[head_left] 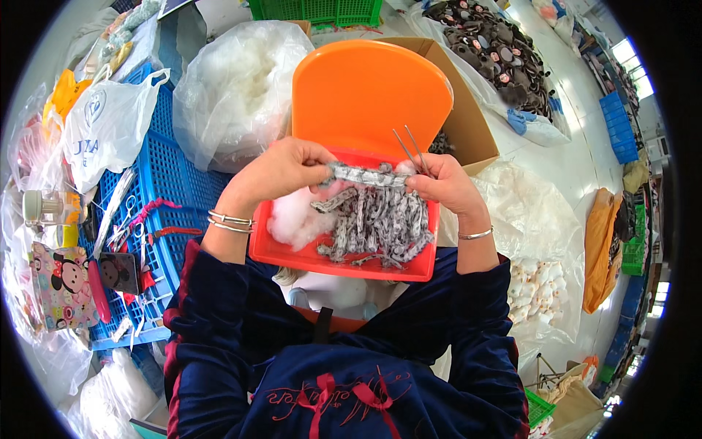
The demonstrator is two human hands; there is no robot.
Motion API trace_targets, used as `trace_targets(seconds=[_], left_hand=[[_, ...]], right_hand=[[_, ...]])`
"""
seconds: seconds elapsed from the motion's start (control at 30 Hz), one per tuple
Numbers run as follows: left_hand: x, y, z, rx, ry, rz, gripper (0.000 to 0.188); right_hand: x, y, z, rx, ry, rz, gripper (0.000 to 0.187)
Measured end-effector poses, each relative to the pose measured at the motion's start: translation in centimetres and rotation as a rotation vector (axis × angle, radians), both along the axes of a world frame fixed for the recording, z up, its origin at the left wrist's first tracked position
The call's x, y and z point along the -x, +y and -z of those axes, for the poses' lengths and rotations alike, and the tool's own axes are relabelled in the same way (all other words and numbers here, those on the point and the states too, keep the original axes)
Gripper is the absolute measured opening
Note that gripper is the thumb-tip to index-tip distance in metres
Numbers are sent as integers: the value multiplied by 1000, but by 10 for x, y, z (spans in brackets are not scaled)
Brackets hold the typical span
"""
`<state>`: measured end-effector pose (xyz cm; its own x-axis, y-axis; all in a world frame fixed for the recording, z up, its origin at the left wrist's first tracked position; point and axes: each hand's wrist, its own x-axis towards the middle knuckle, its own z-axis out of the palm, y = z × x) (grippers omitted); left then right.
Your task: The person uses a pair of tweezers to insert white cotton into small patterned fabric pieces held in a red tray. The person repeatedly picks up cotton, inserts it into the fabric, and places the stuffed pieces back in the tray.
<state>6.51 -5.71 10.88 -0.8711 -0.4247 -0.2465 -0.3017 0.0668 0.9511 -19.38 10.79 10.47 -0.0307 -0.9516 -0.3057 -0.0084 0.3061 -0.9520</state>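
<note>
A grey-and-white fuzzy strip (368,175), like a small plush tube, is stretched level between my two hands. My left hand (281,173) pinches its left end between thumb and fingers. The other end sits in the grip of my right hand (452,189), which also holds metal tweezers (409,145), their tips pointing up and away. Just below lies a red tray (344,271). White fibre stuffing (294,221) fills the tray's left side, and a heap of similar grey-and-white strips (380,228) covers its middle and right.
Behind the tray stands an orange chair back (371,91), with a cardboard box (472,124) to its right. A clear bag of stuffing (238,95) is at far left. Scissors (130,208) and a patterned pouch (62,285) lie by a blue crate (190,190). Dark plush pieces (493,55) are piled far right.
</note>
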Motion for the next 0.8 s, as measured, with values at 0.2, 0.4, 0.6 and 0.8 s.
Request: trace_targets(seconds=[0.2, 0.4, 0.6, 0.8], left_hand=[[10, 16, -4, 98, -116, 337, 15], [19, 21, 4, -320, 46, 19, 14], [26, 28, -10, -406, 199, -324, 12], [23, 24, -7, -338, 164, -341, 18]], right_hand=[[5, 2, 9, 59, -72, 89, 17], [1, -6, 8, 144, 2, 272, 23], [-14, 3, 13, 231, 215, 46, 17], [-19, 1, 12, 234, 260, 45, 14]])
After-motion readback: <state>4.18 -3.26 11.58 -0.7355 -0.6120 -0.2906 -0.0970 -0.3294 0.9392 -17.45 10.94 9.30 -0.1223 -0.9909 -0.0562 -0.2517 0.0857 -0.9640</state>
